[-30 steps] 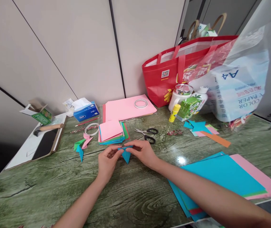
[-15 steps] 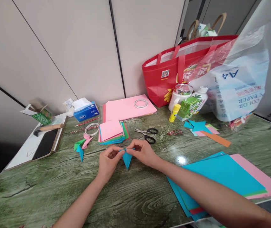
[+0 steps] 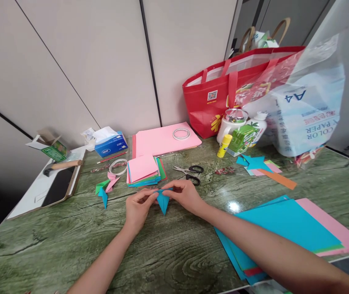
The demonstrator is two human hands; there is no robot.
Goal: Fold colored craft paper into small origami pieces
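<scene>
A small piece of folded blue paper (image 3: 163, 203), its narrow point facing me, is held just in front of the scissors. My left hand (image 3: 138, 206) pinches its upper left edge between thumb and fingers. On the upper right edge, my right hand (image 3: 186, 197) grips it the same way. Fingers cover parts of the paper's top. Behind the hands lie the black-handled scissors (image 3: 189, 171) and a stack of square coloured paper (image 3: 145, 169). To the left rest folded paper pieces in green, pink and blue (image 3: 103, 197).
Large blue sheets (image 3: 278, 228) lie under my right forearm. Pink sheets (image 3: 158, 141) with a tape roll (image 3: 181, 134), a tissue box (image 3: 110, 145), a glue stick (image 3: 224, 145) and a red bag (image 3: 205, 106) line the back. A hammer (image 3: 62, 165) and a phone (image 3: 58, 185) sit left.
The folded blue paper has shifted slightly away from me, and its top corners now stick out less. Both hands still pinch it.
</scene>
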